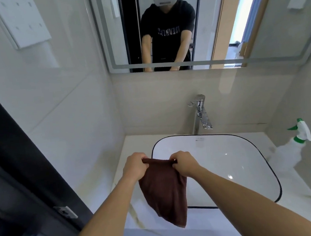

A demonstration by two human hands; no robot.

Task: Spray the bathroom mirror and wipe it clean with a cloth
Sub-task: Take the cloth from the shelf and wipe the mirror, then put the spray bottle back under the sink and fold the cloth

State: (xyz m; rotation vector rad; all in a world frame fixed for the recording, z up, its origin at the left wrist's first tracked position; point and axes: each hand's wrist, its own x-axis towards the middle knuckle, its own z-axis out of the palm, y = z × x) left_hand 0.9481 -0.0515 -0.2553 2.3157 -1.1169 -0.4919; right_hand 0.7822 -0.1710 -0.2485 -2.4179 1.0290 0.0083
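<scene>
Head view: left hand point(134, 165) and right hand point(184, 163) pinch brown cloth point(164, 190) over white sink point(232, 159)

The white rectangular basin with a black rim point(266, 156) sits on the pale marble tabletop point(135, 148). The chrome faucet point(200, 113) stands at the far edge of the basin. The white spray bottle with a green nozzle point(292, 147) stands on the tabletop right of the basin. The wall-mounted rectangular mirror point(255, 20) hangs on the far wall above the faucet. The brown cloth point(164, 190) hangs over the near left part of the basin, between the left hand point(135, 167) and right hand point(184, 163). The dark door frame point(10, 152) stands left of the tabletop.
</scene>
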